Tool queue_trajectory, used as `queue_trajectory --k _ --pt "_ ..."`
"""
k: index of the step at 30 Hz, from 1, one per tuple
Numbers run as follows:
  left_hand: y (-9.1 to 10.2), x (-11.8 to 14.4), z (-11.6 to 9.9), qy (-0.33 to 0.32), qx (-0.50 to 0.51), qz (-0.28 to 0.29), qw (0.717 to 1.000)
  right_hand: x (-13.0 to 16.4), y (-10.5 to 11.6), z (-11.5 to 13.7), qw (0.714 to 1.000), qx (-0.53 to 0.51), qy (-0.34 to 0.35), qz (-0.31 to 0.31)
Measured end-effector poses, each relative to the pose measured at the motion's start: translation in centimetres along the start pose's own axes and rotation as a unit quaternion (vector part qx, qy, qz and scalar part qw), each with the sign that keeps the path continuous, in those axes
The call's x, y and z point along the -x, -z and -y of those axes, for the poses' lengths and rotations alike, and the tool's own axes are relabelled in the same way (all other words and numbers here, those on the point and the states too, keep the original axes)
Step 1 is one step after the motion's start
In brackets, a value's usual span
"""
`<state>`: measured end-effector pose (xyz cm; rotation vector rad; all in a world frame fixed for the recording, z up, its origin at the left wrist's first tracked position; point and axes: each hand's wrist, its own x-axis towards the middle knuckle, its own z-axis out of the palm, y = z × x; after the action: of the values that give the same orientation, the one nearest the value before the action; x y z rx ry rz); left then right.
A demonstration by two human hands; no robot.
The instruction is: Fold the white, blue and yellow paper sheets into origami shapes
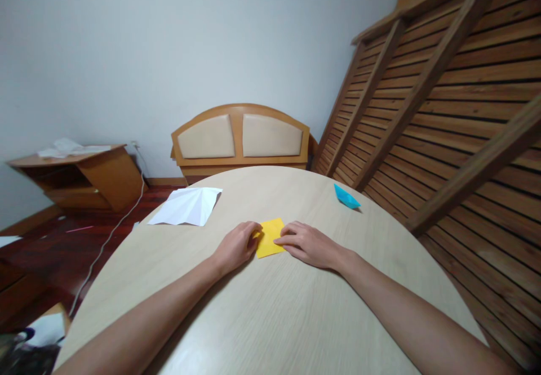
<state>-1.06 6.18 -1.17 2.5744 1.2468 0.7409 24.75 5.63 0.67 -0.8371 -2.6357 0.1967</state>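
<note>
A small square of yellow paper (269, 239) lies on the round table between my two hands, slightly turned. My left hand (237, 245) is closed at its left edge, with thumb and curled fingertips on the paper. From the other side my right hand (310, 244) holds the right edge; its fingers are bent over the paper with the tips on top. The underside of the paper is hidden. Farther back on the right sits a folded blue paper boat (346, 197), apart from my hands.
A creased white sheet (186, 206) lies at the left of the pale table (274, 318). Beyond stand a padded headboard (239, 133) and a wooden cabinet (101, 178) with papers on top. Wooden slats (422, 116) lean at the right. A white cable (103, 245) crosses the floor.
</note>
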Motion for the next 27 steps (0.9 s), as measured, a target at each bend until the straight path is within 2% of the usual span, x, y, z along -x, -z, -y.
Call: queue_trajectory --k 7,16,27 --pt "0.2 0.0 -0.2 -0.057 -0.066 0.033 0.996 -0.1 0.8 1.2 0.999 0.025 0.007 0.029" --pt "0.9 0.0 -1.1 -0.092 -0.023 0.050 0.994 -0.2 0.1 3.4 0.998 0.029 -0.029 0.045" --pt "1.4 0.1 -1.7 -0.103 -0.063 0.078 0.990 -0.2 1.8 2.4 0.998 0.007 0.012 0.061"
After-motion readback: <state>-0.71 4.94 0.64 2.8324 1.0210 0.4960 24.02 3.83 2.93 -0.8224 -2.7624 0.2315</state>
